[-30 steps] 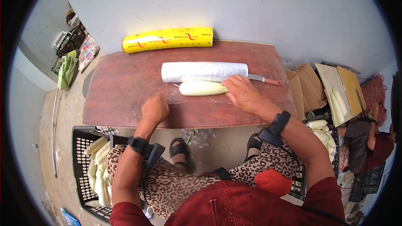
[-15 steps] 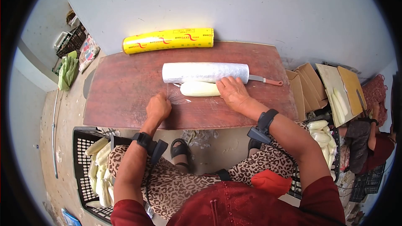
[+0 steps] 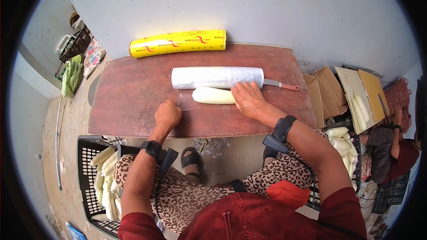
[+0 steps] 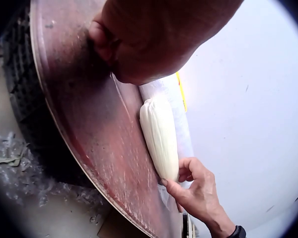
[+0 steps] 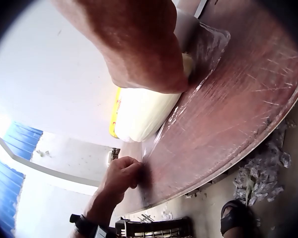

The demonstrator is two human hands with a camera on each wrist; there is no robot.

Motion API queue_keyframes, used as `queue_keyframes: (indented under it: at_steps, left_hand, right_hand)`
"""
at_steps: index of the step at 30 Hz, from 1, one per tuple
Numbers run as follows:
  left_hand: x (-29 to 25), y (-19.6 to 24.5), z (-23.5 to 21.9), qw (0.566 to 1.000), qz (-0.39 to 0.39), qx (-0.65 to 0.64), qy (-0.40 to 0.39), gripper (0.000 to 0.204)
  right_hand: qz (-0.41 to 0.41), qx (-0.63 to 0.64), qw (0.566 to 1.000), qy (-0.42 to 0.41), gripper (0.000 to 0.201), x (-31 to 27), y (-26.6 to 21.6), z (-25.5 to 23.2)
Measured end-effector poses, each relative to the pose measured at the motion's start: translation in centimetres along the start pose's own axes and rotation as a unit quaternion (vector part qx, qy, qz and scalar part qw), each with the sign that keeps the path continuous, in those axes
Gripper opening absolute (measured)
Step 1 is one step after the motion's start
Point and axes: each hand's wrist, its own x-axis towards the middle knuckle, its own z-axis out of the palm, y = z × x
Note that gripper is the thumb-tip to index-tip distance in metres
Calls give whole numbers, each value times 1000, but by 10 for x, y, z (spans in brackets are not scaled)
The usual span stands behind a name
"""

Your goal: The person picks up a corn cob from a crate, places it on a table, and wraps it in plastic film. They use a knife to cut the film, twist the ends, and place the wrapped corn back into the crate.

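On a reddish-brown wooden table [image 3: 129,93] in front of you, a pale, cream-green, tapered vegetable, apparently an ear of corn in its husk [image 3: 212,95], lies on its side near the middle. Its long axis runs left to right. Just beyond it, nearly parallel, lies a thick white roll of clear plastic film [image 3: 202,77]. A loose sheet of thin, see-through film [image 3: 188,103] spreads on the near side of the roll, beneath and around the ear.

Your left hand [image 3: 168,113] is near the sheet's left side, fingers curled in, seemingly pinching its edge, where creases fan out. Your right hand [image 3: 250,100] grips the right end of the ear between thumb and fingers.

At the far edge lies a long yellow printed tube [image 3: 178,43]. A knife with a reddish handle [image 3: 289,87] lies right of the roll, its blade pointing towards it. Below the table's left side, a black plastic crate [image 3: 84,151] holds more pale ears.

The step in hand looks like setting the ear on film drawn from the roll, ready to wrap. The next move probably calls for keeping the left edge taut, without tearing it, while folding the film over the ear and turning it snugly.
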Motion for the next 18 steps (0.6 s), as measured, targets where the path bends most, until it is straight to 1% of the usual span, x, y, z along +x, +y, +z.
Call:
queue_keyframes:
  at_steps: [9, 12, 14, 15, 17, 18]
  left_hand:
    - [-1, -1, 0, 1000, 0, 5, -1, 28]
    - [-2, 1, 0, 1000, 1, 7, -2, 28]
    - [-3, 2, -1, 1000, 0, 9, -1, 27]
    - [-3, 1, 0, 1000, 8, 1, 12, 27]
    - [-2, -2, 5, 999, 26, -13, 39, 25]
    - [-1, -4, 6, 999, 26, -13, 39, 26]
  right_hand:
    - [-22, 12, 1000, 11, 27, -8, 8, 3]
    - [-23, 19, 999, -20, 23, -8, 7, -3]
    - [-21, 50, 998, -14, 29, -10, 5, -7]
    - [-20, 66, 998, -11, 32, -11, 3, -9]
    - [1, 110, 993, -29, 46, -9, -2, -10]
    - [11, 133, 990, -38, 53, -8, -6, -11]
